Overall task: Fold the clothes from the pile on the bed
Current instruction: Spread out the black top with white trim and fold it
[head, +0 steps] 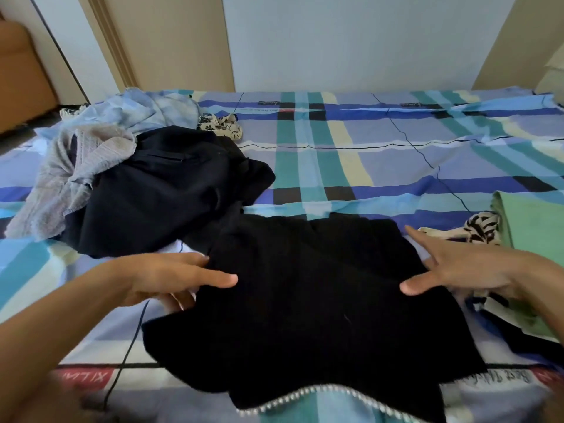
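Item: garment (305, 300), black, spread on the bed (381, 154) at its near side, between both grips, its far left corner touching the pile (146, 184)

Holds: left grip (164, 277) pinches the garment's left edge, thumb on top, fingers under the cloth; right grip (464, 270) clasps nothing, thumb resting on the right edge, fingers straight beside it

Risks, as judged:
- uneven fold: one side is pinched and the other only touched, so a lift may drag the cloth askew
- snagging: the far left corner lies against the pile's black clothes, and black on black hides the border, so a second piece may come up with it
- creases trapped inside: the near hem lies wavy, not flat
- crowding: the green cloth (531, 227) and patterned cloth (482, 227) sit just beside the right edge and may be disturbed

Materials and shapes:
- garment: matt, soft, limp, roughly rectangular with a flared, ragged near outline
- pile: heaped, with dark smooth fabric, a grey ribbed knit and pale blue thin cloth
- green cloth: smooth, folded, straight-edged
- bed sheet: plaid, blue and teal, lightly rumpled
- studded trim (305, 395): silvery, at the near edge; what it belongs to is unclear
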